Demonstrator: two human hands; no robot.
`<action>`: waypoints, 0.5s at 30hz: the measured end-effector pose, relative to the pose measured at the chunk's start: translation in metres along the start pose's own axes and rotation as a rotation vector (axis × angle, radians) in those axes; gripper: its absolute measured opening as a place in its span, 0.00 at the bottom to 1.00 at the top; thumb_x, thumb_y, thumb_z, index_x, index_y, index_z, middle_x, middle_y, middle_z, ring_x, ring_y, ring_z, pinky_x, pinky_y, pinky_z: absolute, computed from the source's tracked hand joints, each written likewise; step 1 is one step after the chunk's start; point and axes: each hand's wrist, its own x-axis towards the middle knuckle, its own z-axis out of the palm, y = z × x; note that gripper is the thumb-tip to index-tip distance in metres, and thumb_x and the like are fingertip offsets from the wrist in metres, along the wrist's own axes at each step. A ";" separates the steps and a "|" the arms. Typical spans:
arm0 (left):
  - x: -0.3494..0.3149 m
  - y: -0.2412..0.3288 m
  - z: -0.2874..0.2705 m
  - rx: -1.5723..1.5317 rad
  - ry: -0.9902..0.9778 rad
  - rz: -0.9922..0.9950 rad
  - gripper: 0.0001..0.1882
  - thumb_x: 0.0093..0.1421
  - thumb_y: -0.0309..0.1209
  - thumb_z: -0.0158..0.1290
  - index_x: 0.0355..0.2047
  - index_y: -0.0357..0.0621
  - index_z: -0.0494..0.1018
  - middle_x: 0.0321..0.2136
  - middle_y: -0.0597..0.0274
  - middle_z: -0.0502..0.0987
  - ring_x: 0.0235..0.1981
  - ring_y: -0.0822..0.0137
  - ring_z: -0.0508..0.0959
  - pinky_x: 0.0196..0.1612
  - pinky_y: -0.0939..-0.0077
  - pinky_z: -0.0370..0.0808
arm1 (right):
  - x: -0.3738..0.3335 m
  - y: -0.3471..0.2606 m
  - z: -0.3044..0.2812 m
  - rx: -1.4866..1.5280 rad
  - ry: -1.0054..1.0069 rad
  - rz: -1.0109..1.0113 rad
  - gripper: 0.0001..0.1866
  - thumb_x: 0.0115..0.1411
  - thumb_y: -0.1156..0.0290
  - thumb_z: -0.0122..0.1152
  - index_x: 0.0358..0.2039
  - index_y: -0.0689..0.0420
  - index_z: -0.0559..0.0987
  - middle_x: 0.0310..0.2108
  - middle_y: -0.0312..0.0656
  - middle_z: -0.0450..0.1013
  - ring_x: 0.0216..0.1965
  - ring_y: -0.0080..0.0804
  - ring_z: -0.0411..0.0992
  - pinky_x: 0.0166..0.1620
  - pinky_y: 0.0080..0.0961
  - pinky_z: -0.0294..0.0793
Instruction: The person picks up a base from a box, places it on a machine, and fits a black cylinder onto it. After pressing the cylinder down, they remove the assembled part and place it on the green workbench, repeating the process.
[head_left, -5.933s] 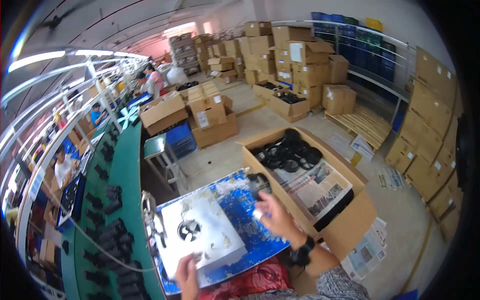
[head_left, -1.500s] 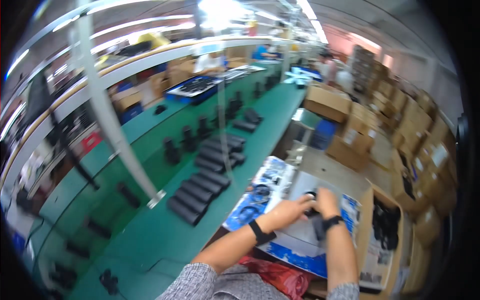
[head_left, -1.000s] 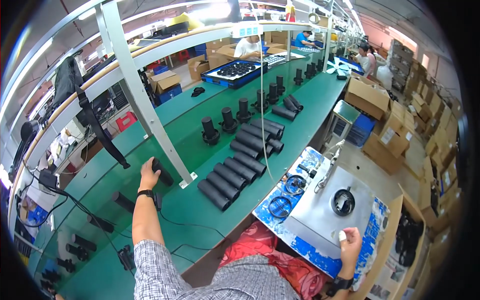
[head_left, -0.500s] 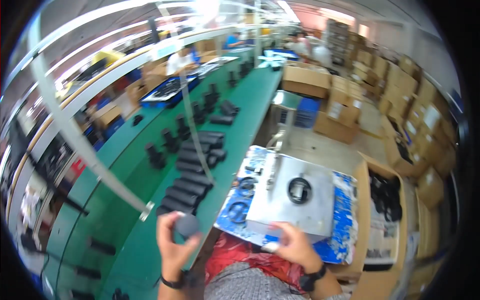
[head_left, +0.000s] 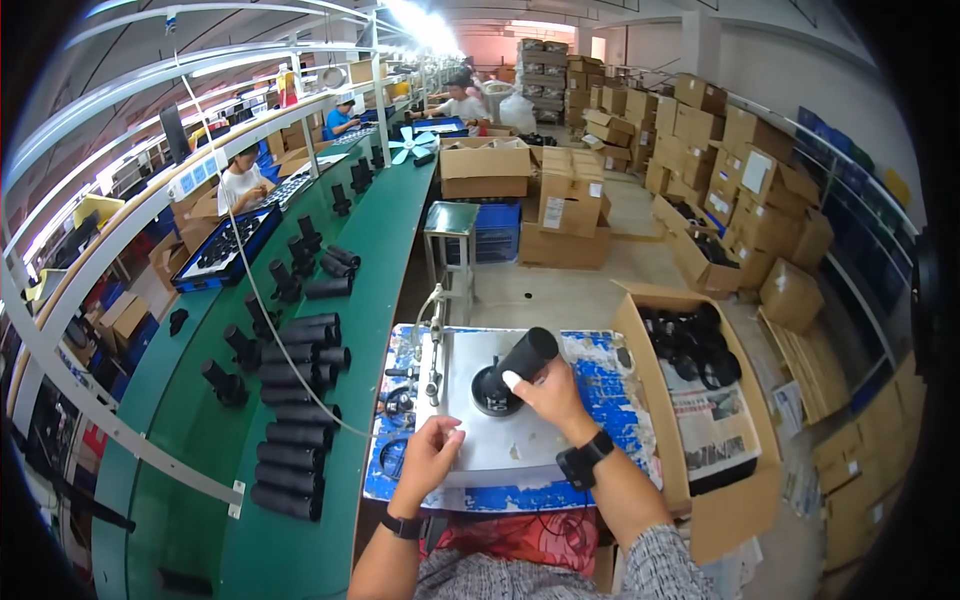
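My right hand point(head_left: 550, 392) is closed round a black cylindrical tube point(head_left: 530, 350), a white covering on its thumb. The tube tilts over a round black fixture point(head_left: 492, 397) on a silver metal plate point(head_left: 520, 445). Whether the tube's lower end touches the fixture, I cannot tell. To the left, near the plate's front edge, my left hand point(head_left: 428, 458) has loosely bent fingers and no visible object in it. A metal clamp-like mechanism point(head_left: 432, 360) runs along the plate's left side. Beneath the plate lies a worn blue-and-white board point(head_left: 610, 400).
A green bench point(head_left: 350, 300) on the left bears several black tubes point(head_left: 290, 475) and upright black parts point(head_left: 222, 380). At the right stands an open carton point(head_left: 755, 440) with black parts and newspaper. A thin cord point(head_left: 262, 300) hangs above the bench. Co-workers sit farther off.
The tube, earlier in my left hand above the bench, is now in my right hand over the fixture. My left hand has moved right to the plate. The view has turned rightward.
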 end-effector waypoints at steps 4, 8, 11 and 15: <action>-0.003 0.000 -0.006 -0.076 0.025 -0.034 0.11 0.72 0.31 0.59 0.51 0.40 0.77 0.30 0.77 0.76 0.30 0.85 0.72 0.33 0.87 0.68 | 0.002 -0.012 0.005 -0.219 -0.069 0.133 0.34 0.51 0.58 0.81 0.54 0.60 0.76 0.44 0.53 0.82 0.44 0.51 0.82 0.49 0.43 0.82; 0.001 0.001 -0.010 -0.109 -0.026 -0.075 0.10 0.72 0.30 0.59 0.50 0.40 0.78 0.33 0.75 0.78 0.30 0.85 0.72 0.32 0.87 0.68 | 0.002 -0.014 0.026 -0.448 -0.060 0.094 0.37 0.49 0.53 0.81 0.53 0.60 0.75 0.47 0.58 0.80 0.47 0.60 0.80 0.51 0.48 0.80; -0.002 0.000 -0.009 -0.115 -0.006 -0.051 0.10 0.72 0.30 0.59 0.50 0.40 0.78 0.32 0.76 0.78 0.30 0.85 0.71 0.32 0.87 0.67 | 0.004 0.004 0.031 -0.459 -0.074 0.110 0.40 0.48 0.54 0.83 0.56 0.61 0.75 0.44 0.56 0.80 0.44 0.53 0.81 0.49 0.43 0.81; -0.004 0.004 -0.005 -0.099 -0.012 -0.080 0.09 0.72 0.30 0.59 0.49 0.40 0.78 0.32 0.76 0.78 0.30 0.85 0.71 0.32 0.87 0.67 | 0.016 0.016 0.014 -0.331 -0.254 0.048 0.41 0.47 0.54 0.82 0.56 0.61 0.74 0.46 0.57 0.79 0.48 0.55 0.80 0.53 0.44 0.79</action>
